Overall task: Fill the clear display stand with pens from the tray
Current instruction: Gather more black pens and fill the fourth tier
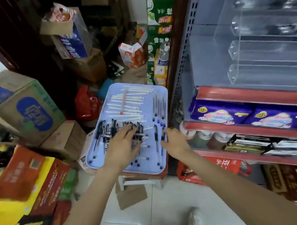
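Here, the clear display stand [268, 26] sits empty on the shelf, up and to the right of both hands. Below, the blue tray [158, 96] holds the pens. The left hand [124, 143] spreads open over the black pens [108, 130], gripping nothing clearly; the right hand [174, 139], nearer the stand, pinches one dark pen [163, 136] lying lengthwise away from the wrist.

cardboard boxes [24, 108] stacked at left | red plastic bag [86, 105] near them | purple packets [223, 113] on red-edged shelf [255, 96] at right | white tiled floor [156, 205]
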A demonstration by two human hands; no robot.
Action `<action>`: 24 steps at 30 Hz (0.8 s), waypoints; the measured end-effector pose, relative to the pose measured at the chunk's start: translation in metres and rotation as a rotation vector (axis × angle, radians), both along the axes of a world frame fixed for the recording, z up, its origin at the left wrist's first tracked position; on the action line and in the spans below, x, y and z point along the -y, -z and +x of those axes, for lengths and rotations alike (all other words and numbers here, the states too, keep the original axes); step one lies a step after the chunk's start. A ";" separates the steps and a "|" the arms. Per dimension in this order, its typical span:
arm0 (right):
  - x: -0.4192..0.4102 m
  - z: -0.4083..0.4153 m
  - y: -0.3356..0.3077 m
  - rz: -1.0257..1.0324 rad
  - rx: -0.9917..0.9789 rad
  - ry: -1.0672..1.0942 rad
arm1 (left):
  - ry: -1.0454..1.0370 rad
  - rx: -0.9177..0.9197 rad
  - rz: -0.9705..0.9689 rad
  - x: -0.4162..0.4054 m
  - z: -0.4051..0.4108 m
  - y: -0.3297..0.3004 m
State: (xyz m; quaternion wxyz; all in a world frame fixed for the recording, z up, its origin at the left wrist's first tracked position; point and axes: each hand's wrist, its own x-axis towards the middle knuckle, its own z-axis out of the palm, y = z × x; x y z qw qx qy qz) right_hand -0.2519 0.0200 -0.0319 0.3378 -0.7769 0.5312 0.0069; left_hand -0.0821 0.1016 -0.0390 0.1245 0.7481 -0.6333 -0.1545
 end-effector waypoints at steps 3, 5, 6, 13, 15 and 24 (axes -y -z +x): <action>-0.002 0.010 0.009 -0.051 -0.051 0.082 | 0.064 0.069 0.112 -0.005 0.009 0.010; -0.003 0.017 0.009 -0.108 -0.098 0.094 | 0.080 0.106 0.137 -0.009 0.013 0.016; -0.004 0.021 0.009 -0.142 -0.150 0.065 | 0.089 0.126 0.125 -0.011 0.015 0.018; -0.008 0.051 0.015 -0.141 -0.341 0.029 | 0.113 0.160 0.116 -0.021 0.024 0.027; -0.005 0.054 0.018 -0.122 -0.321 0.074 | 0.114 0.147 0.120 -0.020 0.025 0.028; 0.013 0.047 0.023 0.027 -0.153 0.266 | 0.114 0.097 0.132 -0.018 0.025 0.023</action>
